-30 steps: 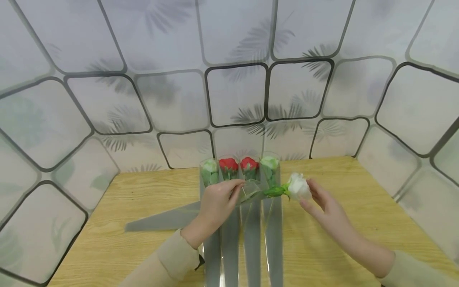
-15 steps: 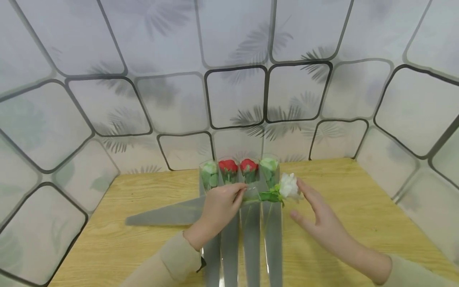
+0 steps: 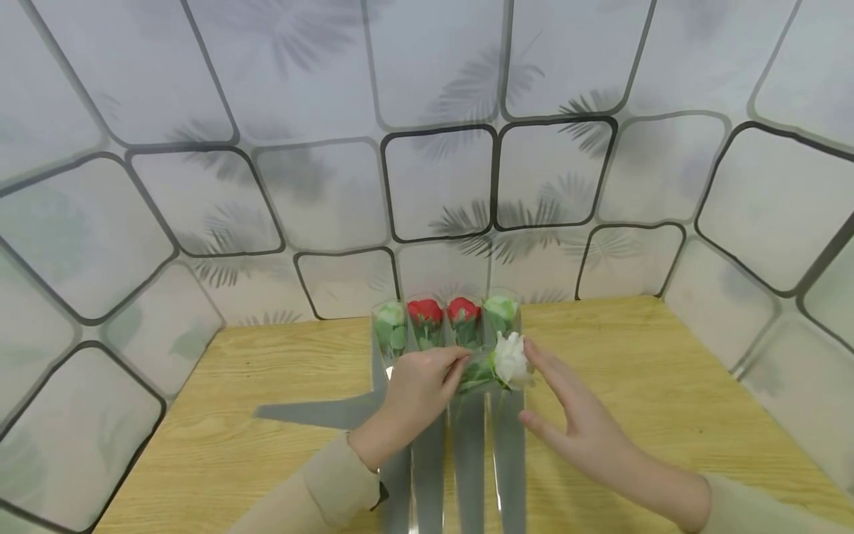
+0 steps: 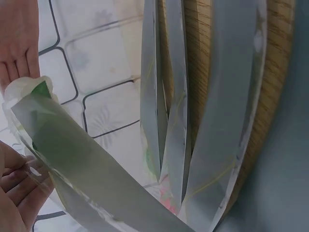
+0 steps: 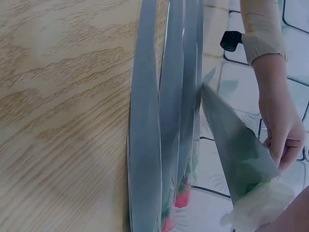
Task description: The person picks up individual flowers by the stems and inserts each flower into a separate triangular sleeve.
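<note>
My left hand point(image 3: 422, 382) pinches the open end of a grey, clear-fronted flower sleeve point(image 3: 323, 411), held above the table and pointing left. Inside the sleeve runs the green stem and leaves of a white flower point(image 3: 511, 361). Its ruffled bloom sits at the sleeve's mouth, partly out. At the bloom's right side is my right hand point(image 3: 587, 430), fingers straight and fingertips against or very near the petals. In the left wrist view the sleeve point(image 4: 91, 154) shows leaves through its translucent wall. The right wrist view shows the left thumb and fingers on the sleeve's edge.
Below lie several sleeved flowers side by side: two red roses point(image 3: 425, 311) point(image 3: 463, 310) between two pale green ones point(image 3: 390, 315) point(image 3: 500, 308). Their long grey sleeves point(image 3: 470, 460) run toward the table's front. A patterned wall cloth point(image 3: 440, 185) rises behind the wooden table point(image 3: 634, 356).
The white flower has moved left, deeper into the sleeve, with my right hand following it. My left hand has shifted slightly right, keeping its pinch on the sleeve's edge.
</note>
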Demonstrator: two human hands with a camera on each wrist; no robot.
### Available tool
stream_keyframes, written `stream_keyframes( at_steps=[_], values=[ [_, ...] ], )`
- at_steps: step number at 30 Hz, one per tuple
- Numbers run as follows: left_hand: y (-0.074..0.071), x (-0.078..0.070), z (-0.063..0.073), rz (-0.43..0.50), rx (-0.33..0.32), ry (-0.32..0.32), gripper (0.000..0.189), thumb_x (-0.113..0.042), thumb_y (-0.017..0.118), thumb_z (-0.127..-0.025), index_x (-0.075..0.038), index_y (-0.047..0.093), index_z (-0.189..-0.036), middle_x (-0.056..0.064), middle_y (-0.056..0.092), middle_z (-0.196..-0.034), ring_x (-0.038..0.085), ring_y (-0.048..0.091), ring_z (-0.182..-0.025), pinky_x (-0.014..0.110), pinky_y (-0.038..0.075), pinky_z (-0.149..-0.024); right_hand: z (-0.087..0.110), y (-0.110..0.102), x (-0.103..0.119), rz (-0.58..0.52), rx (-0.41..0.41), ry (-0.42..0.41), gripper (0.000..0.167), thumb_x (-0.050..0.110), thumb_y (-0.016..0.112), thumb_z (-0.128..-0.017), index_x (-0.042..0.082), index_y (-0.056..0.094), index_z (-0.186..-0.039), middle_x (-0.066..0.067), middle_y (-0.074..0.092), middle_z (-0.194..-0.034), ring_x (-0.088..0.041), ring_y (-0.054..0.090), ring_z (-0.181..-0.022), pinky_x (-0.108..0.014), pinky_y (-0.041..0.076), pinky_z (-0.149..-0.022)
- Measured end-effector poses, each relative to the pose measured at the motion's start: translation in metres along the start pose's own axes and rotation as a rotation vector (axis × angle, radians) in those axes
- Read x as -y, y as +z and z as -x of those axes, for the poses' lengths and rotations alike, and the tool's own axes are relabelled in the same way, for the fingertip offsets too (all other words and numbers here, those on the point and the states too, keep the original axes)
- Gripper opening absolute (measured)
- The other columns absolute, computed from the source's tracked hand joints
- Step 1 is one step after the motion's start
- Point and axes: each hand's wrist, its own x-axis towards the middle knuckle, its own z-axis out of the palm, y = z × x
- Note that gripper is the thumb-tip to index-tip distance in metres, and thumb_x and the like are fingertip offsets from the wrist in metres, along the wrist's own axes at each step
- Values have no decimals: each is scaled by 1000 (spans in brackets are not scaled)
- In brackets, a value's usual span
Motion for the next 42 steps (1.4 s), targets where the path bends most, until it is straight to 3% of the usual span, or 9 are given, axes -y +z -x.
stream_keyframes(
  at_steps=[9,16,25,33,42],
  values=[
    [0,-3,-1,1,12,12,7,-12,82,-94,-11,84,-101,1,84,-89,9,77,-68,23,60,-60,-3,8,5,22,18,-50,89,19,80,-95,13,30,-168,-10,35,-173,-47,43,-149,-73,42,-109],
    [0,-2,-2,-5,18,8,9,-14,81,-95,-12,84,-103,2,84,-92,10,79,-72,22,61,-60,-6,15,6,19,15,-112,86,25,79,-96,12,33,-167,-11,37,-172,-33,41,-154,-70,45,-109],
    [0,-4,-3,17,17,12,9,-13,80,-96,-11,84,-104,3,84,-95,11,80,-76,22,62,-62,-5,21,9,-64,76,-51,78,24,76,-99,11,36,-165,-20,43,-167,-51,48,-146,-76,48,-104],
    [-1,-5,-3,49,11,19,10,-11,80,-96,-8,84,-104,5,84,-95,11,80,-74,20,61,-61,-8,25,7,-139,106,-26,72,18,74,-100,8,40,-163,-23,45,-165,-53,48,-145,-75,48,-105],
    [-1,-7,-3,45,7,27,9,-12,79,-96,-9,84,-103,4,84,-94,10,79,-73,20,60,-60,-13,26,5,-238,129,19,66,16,72,-102,9,44,-161,-19,49,-163,-47,50,-145,-70,47,-108]
  ],
)
